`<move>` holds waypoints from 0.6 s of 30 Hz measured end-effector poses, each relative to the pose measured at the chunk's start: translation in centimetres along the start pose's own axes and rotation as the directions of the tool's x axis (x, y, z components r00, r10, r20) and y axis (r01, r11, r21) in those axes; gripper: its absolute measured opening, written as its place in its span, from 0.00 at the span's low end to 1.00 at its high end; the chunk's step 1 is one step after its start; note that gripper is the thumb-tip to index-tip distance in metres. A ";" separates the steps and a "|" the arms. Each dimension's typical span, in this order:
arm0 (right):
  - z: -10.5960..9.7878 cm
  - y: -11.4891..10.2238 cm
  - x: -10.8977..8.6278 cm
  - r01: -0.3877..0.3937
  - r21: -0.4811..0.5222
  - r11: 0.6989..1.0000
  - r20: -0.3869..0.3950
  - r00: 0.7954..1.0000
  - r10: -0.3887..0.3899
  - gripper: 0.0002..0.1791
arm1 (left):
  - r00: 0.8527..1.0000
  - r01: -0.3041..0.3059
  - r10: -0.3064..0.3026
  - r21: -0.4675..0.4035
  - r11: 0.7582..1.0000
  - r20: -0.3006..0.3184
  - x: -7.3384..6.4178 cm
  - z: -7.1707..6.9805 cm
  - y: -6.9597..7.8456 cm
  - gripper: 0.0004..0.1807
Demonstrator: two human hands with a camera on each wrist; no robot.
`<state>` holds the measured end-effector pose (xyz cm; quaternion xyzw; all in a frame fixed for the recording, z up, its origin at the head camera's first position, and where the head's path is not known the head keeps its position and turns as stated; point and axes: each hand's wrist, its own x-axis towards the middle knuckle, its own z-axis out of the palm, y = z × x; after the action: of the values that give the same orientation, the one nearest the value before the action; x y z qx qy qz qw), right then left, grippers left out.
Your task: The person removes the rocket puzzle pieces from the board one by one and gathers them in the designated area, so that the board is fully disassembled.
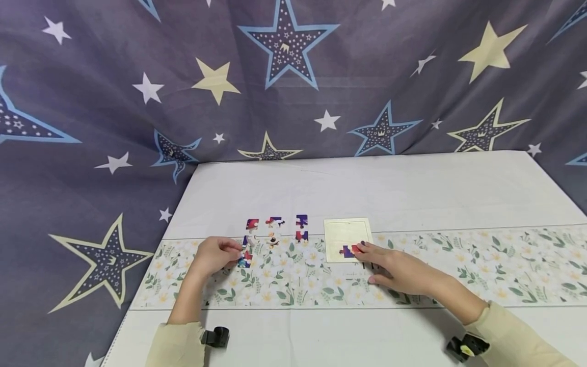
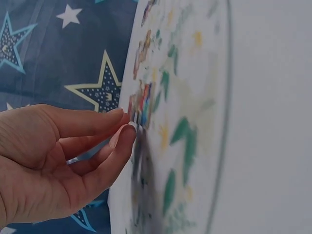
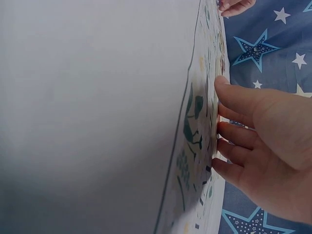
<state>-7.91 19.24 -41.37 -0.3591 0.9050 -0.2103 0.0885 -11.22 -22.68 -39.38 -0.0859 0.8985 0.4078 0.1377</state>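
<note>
On the left of the table, my left hand (image 1: 215, 256) pinches at the near end of a column of jigsaw puzzle pieces (image 1: 248, 256), its thumb and fingertips brought close together. In the left wrist view the fingertips cover the edge of the colourful pieces (image 2: 146, 103). To the right lies a shallow cream puzzle tray (image 1: 337, 232) with joined purple and red puzzle pieces (image 1: 347, 252) near its front edge. My right hand (image 1: 396, 267) rests over the tray's lower right corner, fingers extended onto the red part. Seen from the right wrist, its fingers (image 3: 239, 151) are spread and nearly straight.
More loose puzzle pieces lie between the hands: a middle pair with a white and dark piece (image 1: 273, 239), and a right pair with a purple piece (image 1: 301, 220). A floral strip (image 1: 293, 285) crosses the white table (image 1: 367, 331). A star-patterned curtain (image 1: 321, 66) hangs behind.
</note>
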 end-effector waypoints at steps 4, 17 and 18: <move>0.1 0.1 0.0 0.005 -0.001 1.000 -0.007 1.000 -0.005 0.30 | 0.999 -0.035 0.035 0.032 0.999 -0.007 0.2 0.2 1.0 0.10; 0.3 0.4 0.1 -0.014 0.009 1.000 0.012 1.000 0.014 0.31 | 0.959 -0.258 0.259 -0.025 0.966 0.114 1.3 5.0 5.2 0.15; 0.3 0.4 0.1 -0.016 0.007 1.000 0.011 1.000 0.016 0.31 | 0.955 -0.269 0.270 -0.027 0.963 0.126 1.3 5.6 5.6 0.15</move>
<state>-8.14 19.30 -41.76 -0.3528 0.9065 -0.2110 0.0962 -12.98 -14.86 -39.39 0.0630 0.8891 0.4318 0.1381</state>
